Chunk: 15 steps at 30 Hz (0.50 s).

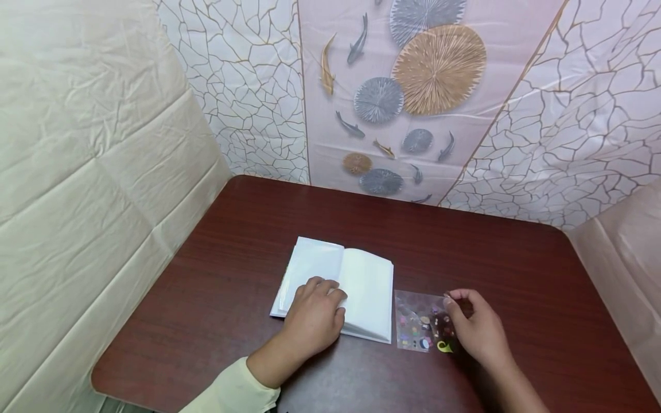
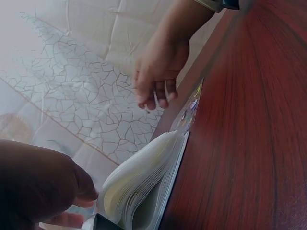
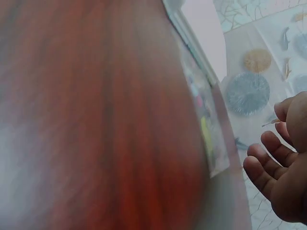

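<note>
An open book with blank white pages (image 1: 368, 287) lies on the table. My left hand (image 1: 315, 312) rests on its left page near the middle fold, fingers lightly bent. To the right of the book lies a flat clear plastic bag (image 1: 413, 312) of small colourful pieces, among them a yellow curled one (image 1: 444, 346). Over the bag's right side, my right hand (image 1: 480, 327) pinches a small thin piece (image 3: 271, 123) between thumb and index finger; its kind cannot be told. The other fingers of that hand are loosely bent in the right wrist view.
The dark red wooden table (image 1: 206, 298) has rounded corners. Behind it hangs a patterned sheet (image 1: 382, 143) with fish and round leaf shapes. A cream cloth (image 1: 103, 189) covers the left side.
</note>
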{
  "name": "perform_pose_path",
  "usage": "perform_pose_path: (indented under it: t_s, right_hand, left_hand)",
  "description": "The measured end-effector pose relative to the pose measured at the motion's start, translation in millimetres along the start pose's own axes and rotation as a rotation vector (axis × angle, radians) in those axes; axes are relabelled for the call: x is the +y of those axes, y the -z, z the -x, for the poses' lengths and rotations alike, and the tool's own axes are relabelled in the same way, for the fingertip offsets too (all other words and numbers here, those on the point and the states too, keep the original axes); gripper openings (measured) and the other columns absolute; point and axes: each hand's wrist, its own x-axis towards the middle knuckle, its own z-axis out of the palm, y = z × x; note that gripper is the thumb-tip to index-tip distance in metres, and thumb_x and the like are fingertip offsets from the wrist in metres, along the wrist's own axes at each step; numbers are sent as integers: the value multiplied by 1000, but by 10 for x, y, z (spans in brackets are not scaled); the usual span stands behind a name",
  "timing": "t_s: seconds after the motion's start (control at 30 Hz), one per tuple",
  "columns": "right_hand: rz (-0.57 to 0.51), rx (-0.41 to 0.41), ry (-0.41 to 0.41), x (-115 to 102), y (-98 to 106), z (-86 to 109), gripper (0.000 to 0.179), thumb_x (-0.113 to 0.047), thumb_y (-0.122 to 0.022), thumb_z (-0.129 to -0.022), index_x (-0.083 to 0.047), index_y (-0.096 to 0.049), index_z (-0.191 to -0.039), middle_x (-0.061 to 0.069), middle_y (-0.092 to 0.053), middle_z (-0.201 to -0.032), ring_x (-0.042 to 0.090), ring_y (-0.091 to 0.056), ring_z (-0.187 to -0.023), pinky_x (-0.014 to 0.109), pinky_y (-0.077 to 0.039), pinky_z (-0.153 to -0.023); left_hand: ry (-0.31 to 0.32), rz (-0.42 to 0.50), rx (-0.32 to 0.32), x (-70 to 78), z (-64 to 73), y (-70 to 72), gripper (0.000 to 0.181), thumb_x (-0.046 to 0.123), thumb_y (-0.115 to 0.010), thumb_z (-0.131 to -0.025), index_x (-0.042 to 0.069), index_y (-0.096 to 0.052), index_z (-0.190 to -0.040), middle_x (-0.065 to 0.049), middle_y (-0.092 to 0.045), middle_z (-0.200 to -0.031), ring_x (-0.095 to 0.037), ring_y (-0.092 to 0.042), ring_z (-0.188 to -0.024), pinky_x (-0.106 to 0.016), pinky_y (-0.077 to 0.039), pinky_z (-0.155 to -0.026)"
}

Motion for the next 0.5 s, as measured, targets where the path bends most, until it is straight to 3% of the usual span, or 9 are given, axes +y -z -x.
perform_pose_path:
  t_s: [0.17,0.33,0.5]
  right_hand:
    - [-108,-64,2,-157,-11,-68,29,-35,-60,-105,-9,-63,-115,13,-71,-103,20,-66,-68,30,-53,-59]
    - [-108,-59,62,-332,-82,-174,22,-32,-61,-105,-11,-67,-108,5,-73,-102,15,-59,-79,28,-47,-69]
    - [-170,-121,66,-501,-176,-279,21,-29,-57,-106,-10,-66,-107,6,-69,-97,20,-58,-82,31,-47,-68]
  left_hand:
    - [10,-10,-28,9,0,-14,19,23,-74,-89,17,-75,-107,-5,-68,-121,-28,-59,-114,-46,-51,-83]
    - [10,-14,-38,10,8,-30,21,24,-74,-90,16,-76,-109,-7,-67,-123,-29,-59,-114,-45,-51,-81]
    - [9,-11,-26,13,4,-51,21,23,-75,-88,16,-76,-108,-8,-66,-125,-29,-60,-113,-46,-52,-80]
